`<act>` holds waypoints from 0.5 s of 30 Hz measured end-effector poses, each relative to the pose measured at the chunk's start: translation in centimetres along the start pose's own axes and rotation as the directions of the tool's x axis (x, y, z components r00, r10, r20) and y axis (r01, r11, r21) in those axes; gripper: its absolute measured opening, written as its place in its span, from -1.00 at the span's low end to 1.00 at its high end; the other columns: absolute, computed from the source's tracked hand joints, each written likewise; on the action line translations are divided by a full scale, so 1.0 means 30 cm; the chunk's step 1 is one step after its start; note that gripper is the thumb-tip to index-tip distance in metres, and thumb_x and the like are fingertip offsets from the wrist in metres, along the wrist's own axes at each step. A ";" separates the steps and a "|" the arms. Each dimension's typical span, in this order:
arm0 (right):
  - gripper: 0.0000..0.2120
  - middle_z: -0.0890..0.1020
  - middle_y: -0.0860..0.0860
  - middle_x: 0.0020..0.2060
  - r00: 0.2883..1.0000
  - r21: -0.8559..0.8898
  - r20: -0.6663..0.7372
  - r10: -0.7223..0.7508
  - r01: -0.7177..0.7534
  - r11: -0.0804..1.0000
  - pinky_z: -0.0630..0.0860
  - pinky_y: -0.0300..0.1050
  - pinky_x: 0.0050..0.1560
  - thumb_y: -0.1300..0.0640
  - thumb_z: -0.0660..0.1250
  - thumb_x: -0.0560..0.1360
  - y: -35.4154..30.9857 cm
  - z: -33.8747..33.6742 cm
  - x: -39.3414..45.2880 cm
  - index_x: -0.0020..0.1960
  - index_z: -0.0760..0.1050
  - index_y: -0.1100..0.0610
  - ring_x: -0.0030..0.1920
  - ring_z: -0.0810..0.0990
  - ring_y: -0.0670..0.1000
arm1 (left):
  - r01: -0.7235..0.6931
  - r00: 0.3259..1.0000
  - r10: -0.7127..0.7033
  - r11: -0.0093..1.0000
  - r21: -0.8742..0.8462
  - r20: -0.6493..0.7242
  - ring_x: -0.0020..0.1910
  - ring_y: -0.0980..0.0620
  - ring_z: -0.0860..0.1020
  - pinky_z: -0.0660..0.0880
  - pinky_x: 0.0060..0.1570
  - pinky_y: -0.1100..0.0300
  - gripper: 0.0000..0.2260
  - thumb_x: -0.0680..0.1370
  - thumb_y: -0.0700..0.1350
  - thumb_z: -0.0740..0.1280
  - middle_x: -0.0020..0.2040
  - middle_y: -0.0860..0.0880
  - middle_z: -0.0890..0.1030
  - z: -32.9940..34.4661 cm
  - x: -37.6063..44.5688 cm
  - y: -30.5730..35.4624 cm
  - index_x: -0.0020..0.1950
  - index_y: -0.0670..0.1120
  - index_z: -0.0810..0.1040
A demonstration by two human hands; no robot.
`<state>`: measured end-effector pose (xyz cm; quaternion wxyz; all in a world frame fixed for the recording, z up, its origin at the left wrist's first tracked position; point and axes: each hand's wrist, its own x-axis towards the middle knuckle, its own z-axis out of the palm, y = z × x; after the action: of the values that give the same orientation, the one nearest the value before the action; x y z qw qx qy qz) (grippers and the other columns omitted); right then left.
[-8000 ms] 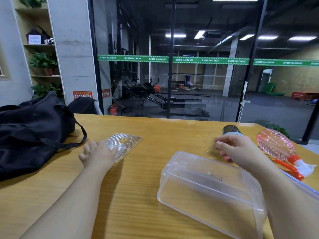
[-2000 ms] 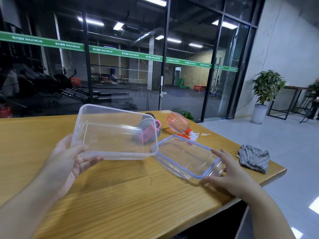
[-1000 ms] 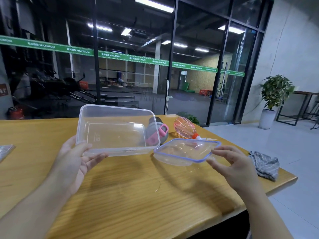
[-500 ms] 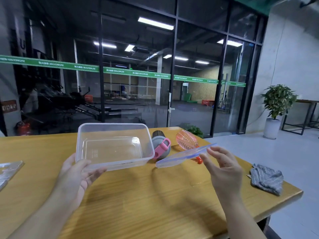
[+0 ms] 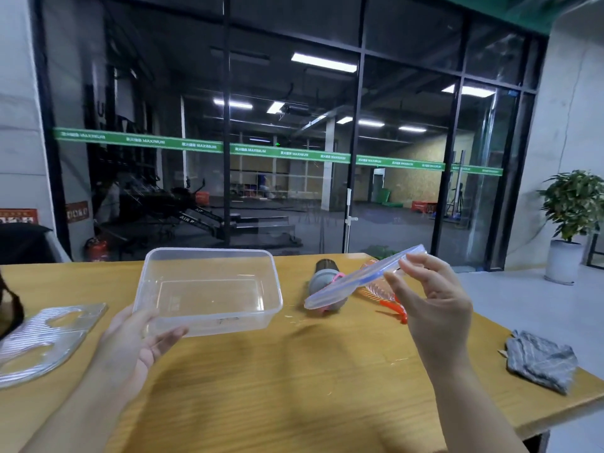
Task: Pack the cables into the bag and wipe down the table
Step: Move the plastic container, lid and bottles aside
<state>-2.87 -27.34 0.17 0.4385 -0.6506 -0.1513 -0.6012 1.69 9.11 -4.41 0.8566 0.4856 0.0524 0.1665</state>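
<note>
My left hand (image 5: pixel 137 341) grips the near left corner of an empty clear plastic box (image 5: pixel 209 289), held just above the wooden table (image 5: pixel 277 387). A clear lid with a blue rim (image 5: pixel 362 279) is pinched in my right hand (image 5: pixel 431 305) and held edge-on, tilted up to the right, above the table. A grey striped cloth (image 5: pixel 539 359) lies crumpled near the table's right edge. A dark sliver of the black bag (image 5: pixel 9 305) shows at the far left edge. No cables are in view.
A ribbed clear plastic tray (image 5: pixel 42 338) lies flat at the left. Behind the lid lie a grey bottle with a pink strap (image 5: pixel 322 277) and a pink spray bottle with an orange trigger (image 5: pixel 382 295). Glass wall beyond the table; potted plant (image 5: pixel 568 223) at right.
The box and the lid have both been lifted off the table. The lid has turned from lying flat to nearly edge-on and risen. My view has swung back left, so the ribbed tray shows.
</note>
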 end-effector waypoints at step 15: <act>-0.77 0.62 0.04 0.00 0.977 0.361 0.160 0.141 -0.191 0.913 0.52 0.02 0.13 0.16 0.52 0.33 -0.283 0.477 0.051 -0.03 0.65 0.17 0.09 0.57 0.01 | 0.060 0.983 -0.050 0.997 0.056 -0.177 -0.27 -0.22 0.58 0.56 -0.52 0.19 -0.69 0.54 -0.18 0.28 0.32 -0.13 0.37 -0.099 -0.060 0.057 0.26 -0.14 0.34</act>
<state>0.63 -12.24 6.41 0.5934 -0.6033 -0.2357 -0.4779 -1.14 11.74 -4.62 0.8375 0.4935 0.1463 0.1833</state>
